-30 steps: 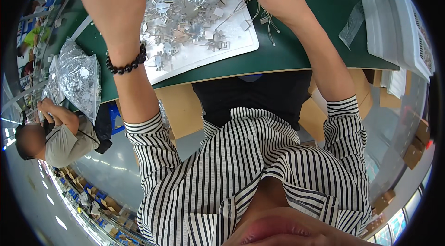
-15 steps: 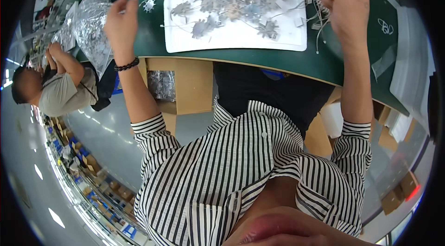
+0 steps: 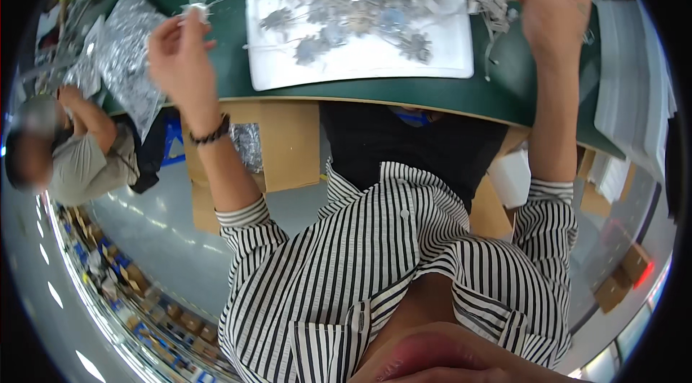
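Observation:
My left hand (image 3: 184, 65) is at the left side of the green table, its thumb and fingertips closed at a small silver toothed metal disc (image 3: 195, 11). A thin wire runs from this disc toward the white tray (image 3: 288, 78). On the tray lies a heap of similar silver toothed pieces (image 3: 360, 19) with wires. My right hand (image 3: 551, 19) is beyond the tray's right edge, fingers curled, fingertips partly cut off by the upper edge; what they hold, if anything, is hidden. Beside it lies a tangle of wires with white connectors (image 3: 494, 8).
A clear plastic bag of silvery parts (image 3: 133, 44) lies at the table's left. Below the table edge stands an open cardboard box (image 3: 288, 145). White sheets (image 3: 631, 87) line the right side. Another person (image 3: 94, 156) sits at the far left.
My left hand has turned and met the toothed disc, which has shifted left, away from the tray. My right hand has moved slightly right. The whole view has shifted a little.

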A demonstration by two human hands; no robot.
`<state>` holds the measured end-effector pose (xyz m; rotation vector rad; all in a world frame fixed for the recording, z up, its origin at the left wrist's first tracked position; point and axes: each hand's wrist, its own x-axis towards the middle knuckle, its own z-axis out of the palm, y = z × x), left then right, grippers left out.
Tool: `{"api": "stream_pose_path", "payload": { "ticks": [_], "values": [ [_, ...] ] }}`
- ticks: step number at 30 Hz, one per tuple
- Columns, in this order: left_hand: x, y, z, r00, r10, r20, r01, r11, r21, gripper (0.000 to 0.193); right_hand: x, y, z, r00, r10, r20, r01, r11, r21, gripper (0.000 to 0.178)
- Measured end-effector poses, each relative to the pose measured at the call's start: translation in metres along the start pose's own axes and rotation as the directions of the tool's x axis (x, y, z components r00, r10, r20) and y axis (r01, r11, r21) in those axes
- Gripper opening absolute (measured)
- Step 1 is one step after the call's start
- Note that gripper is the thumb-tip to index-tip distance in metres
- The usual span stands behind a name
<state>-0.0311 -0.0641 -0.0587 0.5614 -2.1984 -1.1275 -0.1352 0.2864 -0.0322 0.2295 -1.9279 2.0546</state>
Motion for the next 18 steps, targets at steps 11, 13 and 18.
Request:
{"api": "stream_pose_path", "payload": {
  "ticks": [11,13,18],
  "values": [
    [-0.058,0.132,0.063,0.930,0.230,0.287,-0.087,0.896,-0.434,0.036,-0.031,-0.041,0.037,0.805,-0.251,0.537,0.377,0.916,-0.139,0.006],
    [-0.062,0.128,0.069,0.923,0.246,0.296,-0.112,0.908,-0.404,0.037,-0.031,-0.044,0.029,0.816,-0.195,0.544,0.347,0.918,-0.192,0.005],
    [-0.073,0.139,0.072,0.911,0.287,0.297,-0.186,0.927,-0.326,0.044,-0.027,-0.055,0.023,0.838,0.064,0.542,0.140,0.934,-0.327,0.007]
  ]
}}
